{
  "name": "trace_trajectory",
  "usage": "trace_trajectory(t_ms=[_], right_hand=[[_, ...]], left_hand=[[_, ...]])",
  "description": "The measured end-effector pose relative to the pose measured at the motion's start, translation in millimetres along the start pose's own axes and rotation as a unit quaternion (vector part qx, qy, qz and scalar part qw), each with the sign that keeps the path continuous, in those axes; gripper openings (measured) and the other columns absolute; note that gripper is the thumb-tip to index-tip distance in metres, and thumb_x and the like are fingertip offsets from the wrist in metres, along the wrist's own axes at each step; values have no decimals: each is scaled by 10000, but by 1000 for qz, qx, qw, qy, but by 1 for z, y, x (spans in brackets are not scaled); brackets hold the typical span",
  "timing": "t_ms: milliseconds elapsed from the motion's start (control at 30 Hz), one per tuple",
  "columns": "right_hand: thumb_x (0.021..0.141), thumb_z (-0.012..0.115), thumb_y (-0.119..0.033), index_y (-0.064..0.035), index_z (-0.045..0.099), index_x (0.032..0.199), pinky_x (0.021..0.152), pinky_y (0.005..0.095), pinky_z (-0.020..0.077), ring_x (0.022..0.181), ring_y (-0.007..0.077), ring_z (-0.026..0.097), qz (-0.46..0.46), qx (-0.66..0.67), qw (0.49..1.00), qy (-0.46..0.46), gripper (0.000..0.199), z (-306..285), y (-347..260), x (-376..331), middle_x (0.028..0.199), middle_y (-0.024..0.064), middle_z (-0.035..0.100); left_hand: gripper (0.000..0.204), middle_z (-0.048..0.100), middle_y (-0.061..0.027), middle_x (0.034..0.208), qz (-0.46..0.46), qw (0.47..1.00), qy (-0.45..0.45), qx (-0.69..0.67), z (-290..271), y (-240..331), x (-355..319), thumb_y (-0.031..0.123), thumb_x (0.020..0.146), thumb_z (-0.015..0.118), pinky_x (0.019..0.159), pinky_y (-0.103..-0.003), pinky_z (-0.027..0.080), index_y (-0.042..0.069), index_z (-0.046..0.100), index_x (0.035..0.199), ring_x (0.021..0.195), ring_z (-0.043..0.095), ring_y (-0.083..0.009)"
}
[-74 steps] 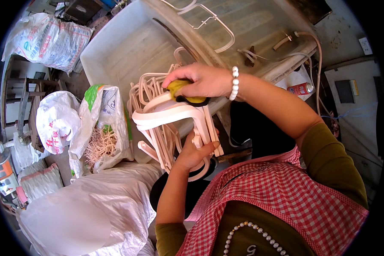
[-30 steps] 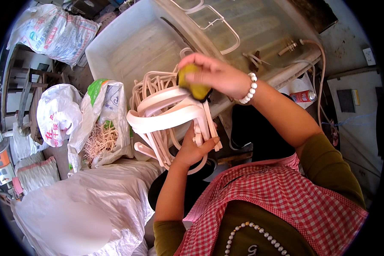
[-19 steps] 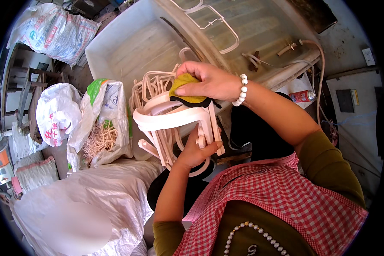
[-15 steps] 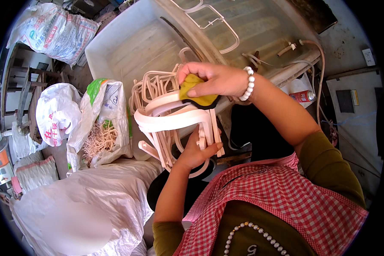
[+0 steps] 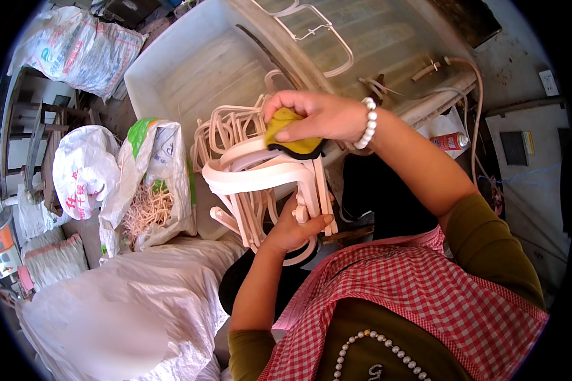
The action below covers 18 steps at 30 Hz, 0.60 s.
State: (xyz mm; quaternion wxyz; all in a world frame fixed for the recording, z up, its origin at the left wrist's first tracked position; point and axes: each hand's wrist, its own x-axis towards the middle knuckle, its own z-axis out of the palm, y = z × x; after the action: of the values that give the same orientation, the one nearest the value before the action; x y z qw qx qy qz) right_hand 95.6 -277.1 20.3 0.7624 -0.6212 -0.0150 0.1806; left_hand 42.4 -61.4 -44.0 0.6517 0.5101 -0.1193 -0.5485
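Observation:
My left hand (image 5: 297, 227) grips the lower end of a bundle of cream plastic curved frames (image 5: 251, 180), holding them up in front of my chest. My right hand (image 5: 318, 115), with a white bead bracelet at the wrist, presses a yellow and black sanding pad (image 5: 287, 134) onto the top frame of the bundle. More cream frames (image 5: 222, 127) lie stacked just behind, at the edge of a big white tub (image 5: 171, 73).
An open bag (image 5: 149, 190) with small cream plastic bits stands left of the bundle, next to a white plastic bag (image 5: 82, 168). A large white sack (image 5: 114, 298) lies at lower left. A red spray can (image 5: 450, 141) and a hose (image 5: 473, 95) sit at right.
My right hand has rubbed the pad back and forth over the top frame, lifting off it and coming back down. My left hand has kept its hold on the bundle.

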Motion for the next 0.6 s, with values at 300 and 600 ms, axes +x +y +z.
trace_trajectory(t_ms=[300, 600], right_hand=[[866, 687, -169, -36, 566, 1015, 731, 214, 464, 825, 64, 548, -18, -24, 995, 93, 233, 13, 11, 6, 902, 7, 594], [935, 587, -310, -33, 534, 1077, 708, 248, 506, 784, 94, 601, -32, 183, 940, 287, 315, 5, 10, 8, 920, 44, 623]], left_hand=[[453, 584, -44, 1018, -1, 997, 1, 76, 1, -2, 0, 89, 773, 707, 800, -290, 480, 27, 512, 1177, 924, 567, -139], [432, 594, -44, 991, 54, 998, 8, 21, -1, 7, -1, 98, 775, 712, 793, -273, 485, 16, 525, 1156, 898, 571, -122]])
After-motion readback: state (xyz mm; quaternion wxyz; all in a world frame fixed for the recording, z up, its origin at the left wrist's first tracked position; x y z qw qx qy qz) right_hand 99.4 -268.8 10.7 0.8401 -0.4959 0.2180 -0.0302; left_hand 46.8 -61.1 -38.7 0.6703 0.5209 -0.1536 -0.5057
